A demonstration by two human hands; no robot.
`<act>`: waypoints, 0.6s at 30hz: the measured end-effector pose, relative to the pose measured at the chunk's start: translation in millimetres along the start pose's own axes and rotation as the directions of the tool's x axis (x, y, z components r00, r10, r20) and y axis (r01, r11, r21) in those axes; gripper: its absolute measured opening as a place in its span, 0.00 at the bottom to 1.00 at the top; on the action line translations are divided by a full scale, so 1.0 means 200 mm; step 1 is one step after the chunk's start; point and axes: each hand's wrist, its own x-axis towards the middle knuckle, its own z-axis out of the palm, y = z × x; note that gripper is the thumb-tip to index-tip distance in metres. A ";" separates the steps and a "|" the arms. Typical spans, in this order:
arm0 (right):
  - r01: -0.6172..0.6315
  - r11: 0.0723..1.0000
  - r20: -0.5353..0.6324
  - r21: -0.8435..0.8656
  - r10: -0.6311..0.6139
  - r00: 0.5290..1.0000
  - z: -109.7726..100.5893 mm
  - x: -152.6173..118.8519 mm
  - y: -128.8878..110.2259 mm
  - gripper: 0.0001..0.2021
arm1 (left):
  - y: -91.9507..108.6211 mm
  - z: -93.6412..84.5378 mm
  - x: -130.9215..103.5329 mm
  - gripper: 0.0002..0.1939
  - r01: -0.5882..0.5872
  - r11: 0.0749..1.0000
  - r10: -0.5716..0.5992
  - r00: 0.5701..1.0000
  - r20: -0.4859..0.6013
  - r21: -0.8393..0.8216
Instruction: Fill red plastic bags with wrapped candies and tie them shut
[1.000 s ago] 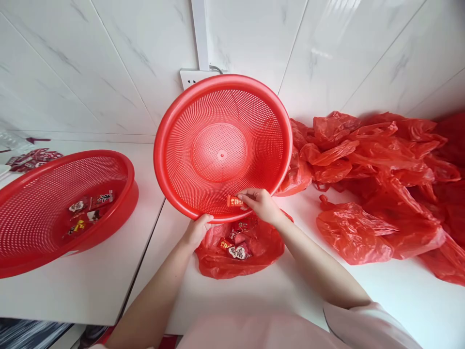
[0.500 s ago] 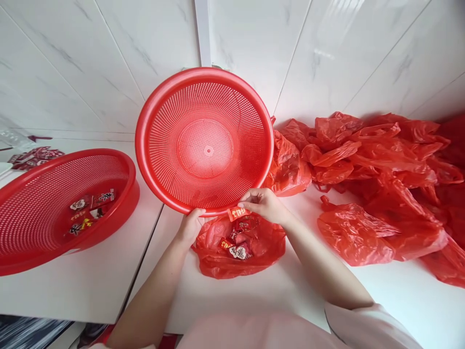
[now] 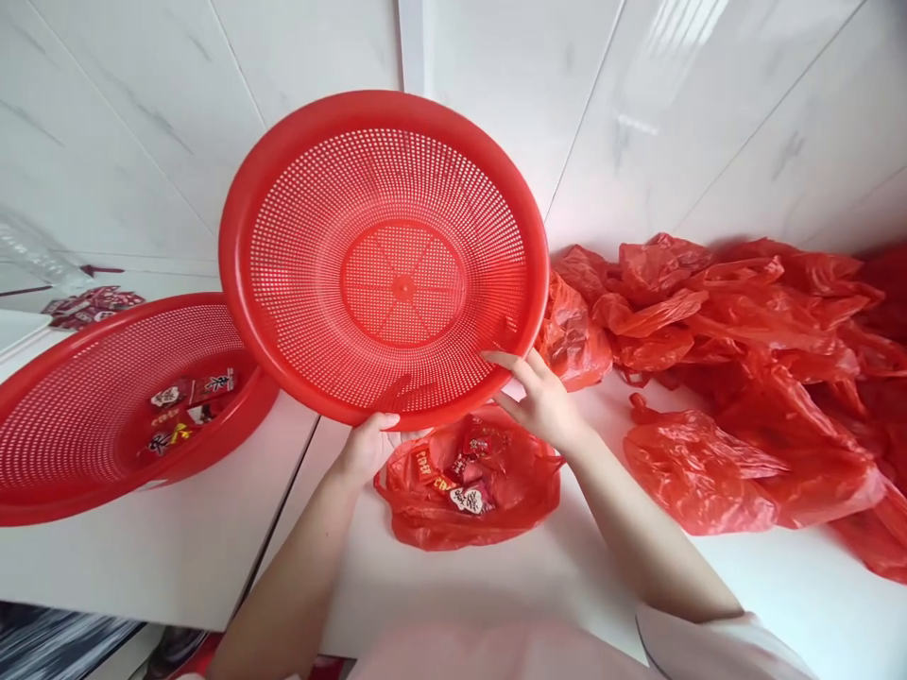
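Observation:
A round red plastic mesh basket (image 3: 402,250) is tilted so that its hollow faces me, and nothing lies inside it. My left hand (image 3: 365,449) is closed on its lower rim, thumb on the near side and fingers mostly hidden behind. At the lower right, my right hand (image 3: 542,397) straddles the same rim, fingers over the inner side and thumb below. Beneath the basket, a red plastic bag (image 3: 460,529) stands with its mouth spread. Several small printed packets (image 3: 468,499) lie in it, red ones and one with a white label.
Another red mesh basket (image 3: 233,416) stands on the left with several small packets (image 3: 188,401) in it. Behind that is a pile of dark red packets (image 3: 92,307). Crumpled red plastic bags (image 3: 765,378) cover the right side. A tiled wall (image 3: 496,66) rises behind the white table (image 3: 418,595).
The orange-red packet has left my right hand and lies in the bag. My right hand has moved to the basket's rim. The basket has risen and shifted slightly left.

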 end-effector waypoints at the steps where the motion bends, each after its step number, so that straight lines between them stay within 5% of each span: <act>1: 0.007 1.000 -0.053 -0.018 -0.008 0.999 0.00 -0.01 0.01 0.18 | 0.00 0.00 -0.01 0.14 -0.012 0.999 0.010 0.999 0.035 0.048; 4: 0.005 0.997 -0.213 -0.077 -0.021 0.977 -0.01 -0.02 0.02 0.14 | 0.00 0.04 -0.04 0.14 -0.135 0.947 0.107 0.988 0.108 0.293; 7: -0.023 0.996 -0.358 -0.082 -0.008 0.934 -0.05 -0.02 0.03 0.17 | 0.04 0.07 -0.05 0.22 -0.273 0.710 0.304 0.950 0.067 0.649; 8: -0.032 0.998 -0.404 -0.061 0.005 0.915 -0.07 -0.02 0.03 0.18 | 0.06 0.08 -0.06 0.25 -0.297 0.556 0.460 0.888 0.010 0.776; 9: -0.042 0.999 -0.450 -0.034 0.022 0.893 -0.10 -0.02 0.03 0.19 | 0.09 0.07 -0.06 0.26 -0.270 0.370 0.641 0.767 -0.034 0.889; 11: -0.057 0.998 -0.539 0.024 0.061 0.840 -0.15 -0.01 0.04 0.19 | 0.16 0.03 -0.08 0.27 -0.041 0.023 0.897 0.442 -0.003 0.999; 12: -0.053 0.998 -0.580 0.047 0.070 0.812 -0.17 -0.01 0.05 0.20 | 0.19 -0.01 -0.10 0.27 0.103 -0.081 0.934 0.354 0.040 0.991; 14: -0.027 0.997 -0.643 0.073 0.067 0.763 -0.23 0.00 0.06 0.20 | 0.25 -0.09 -0.13 0.27 0.329 -0.163 0.952 0.299 0.061 0.930; 18: 0.048 0.997 -0.733 0.067 0.016 0.680 -0.34 -0.01 0.06 0.21 | 0.31 -0.26 -0.21 0.24 0.533 -0.071 0.979 0.197 -0.042 0.843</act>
